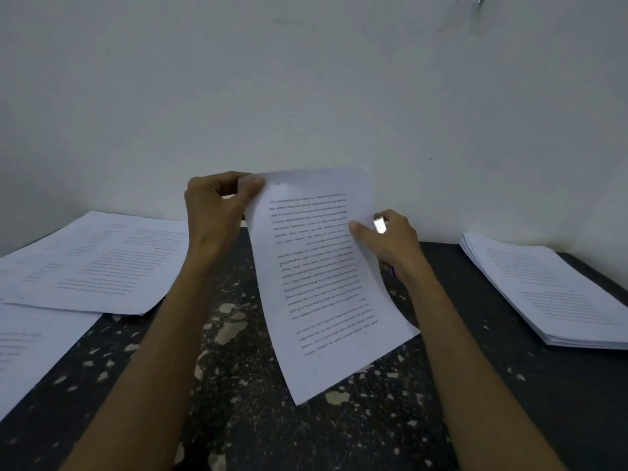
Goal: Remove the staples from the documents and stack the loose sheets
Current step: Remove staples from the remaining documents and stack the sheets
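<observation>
A printed document (319, 283) is held up above the middle of the dark table, its text upside down to me. My left hand (217, 209) pinches its far left corner between thumb and fingers. My right hand (390, 239) grips the right edge, thumb lying on the page, and also holds a small shiny metal tool (380, 226) with a purple part showing below the palm. A thick neat stack of printed sheets (550, 290) lies at the right. Looser printed sheets (98, 263) lie spread at the left.
The table (244, 385) is dark with worn pale patches and butts against a plain white wall (306, 96). Another sheet (30, 341) lies at the near left, under the spread sheets' edge.
</observation>
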